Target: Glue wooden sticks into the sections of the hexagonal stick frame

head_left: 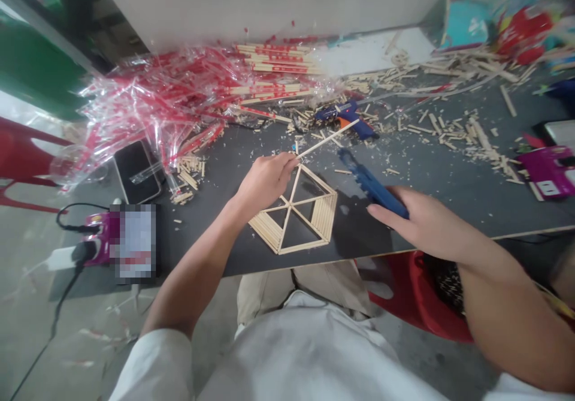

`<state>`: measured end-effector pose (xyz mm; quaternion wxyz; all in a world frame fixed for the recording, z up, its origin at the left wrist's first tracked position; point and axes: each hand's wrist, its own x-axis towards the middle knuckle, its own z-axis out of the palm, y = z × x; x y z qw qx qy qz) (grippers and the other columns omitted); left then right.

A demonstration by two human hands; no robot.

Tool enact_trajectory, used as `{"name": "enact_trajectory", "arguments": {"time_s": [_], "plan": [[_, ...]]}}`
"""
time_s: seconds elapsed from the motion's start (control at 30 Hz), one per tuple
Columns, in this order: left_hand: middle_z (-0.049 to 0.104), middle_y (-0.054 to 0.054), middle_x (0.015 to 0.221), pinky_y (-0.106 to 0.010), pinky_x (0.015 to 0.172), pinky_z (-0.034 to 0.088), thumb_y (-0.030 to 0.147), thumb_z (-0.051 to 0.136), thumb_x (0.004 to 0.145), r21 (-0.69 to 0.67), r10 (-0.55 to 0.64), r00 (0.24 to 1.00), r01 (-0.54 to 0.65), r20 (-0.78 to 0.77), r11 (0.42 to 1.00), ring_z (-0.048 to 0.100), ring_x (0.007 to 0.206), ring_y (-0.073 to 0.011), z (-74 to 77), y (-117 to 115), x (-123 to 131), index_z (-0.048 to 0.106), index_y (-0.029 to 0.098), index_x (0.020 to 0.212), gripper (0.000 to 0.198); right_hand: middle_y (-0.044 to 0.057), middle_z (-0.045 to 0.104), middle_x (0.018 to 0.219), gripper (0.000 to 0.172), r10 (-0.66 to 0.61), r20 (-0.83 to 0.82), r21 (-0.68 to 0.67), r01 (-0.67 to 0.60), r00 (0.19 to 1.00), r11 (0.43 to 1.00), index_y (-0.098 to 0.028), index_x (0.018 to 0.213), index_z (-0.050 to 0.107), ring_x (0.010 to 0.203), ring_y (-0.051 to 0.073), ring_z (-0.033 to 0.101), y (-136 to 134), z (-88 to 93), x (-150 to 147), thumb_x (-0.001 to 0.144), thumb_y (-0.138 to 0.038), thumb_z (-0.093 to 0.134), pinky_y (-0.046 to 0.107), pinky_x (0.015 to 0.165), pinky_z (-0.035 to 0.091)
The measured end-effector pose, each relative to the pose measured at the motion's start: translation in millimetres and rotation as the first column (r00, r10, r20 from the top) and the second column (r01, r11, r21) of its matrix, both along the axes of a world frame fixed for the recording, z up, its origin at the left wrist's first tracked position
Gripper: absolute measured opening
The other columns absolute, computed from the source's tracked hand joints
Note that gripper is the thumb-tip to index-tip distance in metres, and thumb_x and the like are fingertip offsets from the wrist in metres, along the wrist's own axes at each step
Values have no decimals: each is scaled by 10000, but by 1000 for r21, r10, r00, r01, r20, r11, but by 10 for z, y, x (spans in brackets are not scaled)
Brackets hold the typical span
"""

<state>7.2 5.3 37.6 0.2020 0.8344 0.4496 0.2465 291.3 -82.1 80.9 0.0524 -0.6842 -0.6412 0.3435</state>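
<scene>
My left hand (268, 179) is closed, pinching a thin wooden stick (330, 138), seemingly a chopstick, that slants up to the right. Beneath and beside that hand lies a flat hexagonal frame of wooden sticks (324, 240). Its spokes meet at the centre, and rows of sticks fill two of its sections. In my right hand (420, 224) is a long blue tool with a notched edge (375, 186), its tip toward the upper left and apart from the stick. Motion blur hides its exact kind. Beyond the stick rests a blue glue gun with an orange trigger (345, 115).
Red-printed clear wrappers (171, 89) and wrapped chopsticks (281, 62) heap at the back left. Cut stick pieces (476, 137) scatter across the dark table (202, 251). A black phone (137, 172) lies left; purple power strips (545, 170) sit at both sides. A red chair (399, 281) stands below.
</scene>
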Motion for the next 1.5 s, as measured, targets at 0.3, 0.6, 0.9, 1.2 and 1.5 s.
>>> {"name": "enact_trajectory", "arguments": {"time_s": [0.3,0.6,0.9,1.2,1.5], "plan": [[710,-39,745,-276,706,496,221,401,1085,-20,-50,995,48,-87,999,655,660,-133,72,-59,35,678,159,937,320,106,770,1113,396,73,-323,-23,-85,943,996,-228,995,642,1078,341,700,225,-62,-440,934,-614,580,443,919,513],[710,-69,802,-285,651,467,185,398,1073,-2,-20,982,20,-185,1000,652,677,-150,92,-92,81,667,142,1000,282,99,759,1147,332,104,-280,39,-97,954,995,-222,1055,654,1048,320,692,249,-59,-523,977,-530,557,418,890,508],[739,-82,863,-284,643,460,207,404,1080,25,-4,987,8,-162,1000,656,683,-142,54,-84,74,680,141,1059,284,63,738,886,331,167,-235,51,-159,958,986,-235,1047,675,876,281,678,253,-6,-518,991,-528,532,387,794,529],[748,-95,890,-283,648,489,198,420,1075,29,-7,979,13,-202,999,683,707,-156,41,-98,87,679,144,1072,265,70,746,958,283,163,-249,62,-152,955,986,-228,1029,657,879,273,670,245,-30,-570,990,-487,551,383,798,517],[733,-91,859,-286,668,503,157,402,1067,36,-11,981,18,-192,999,681,720,-159,25,-105,121,698,142,1021,300,87,759,1078,297,212,-262,54,-205,941,977,-217,1073,644,973,285,677,244,-21,-566,1015,-482,523,396,844,510]]}}
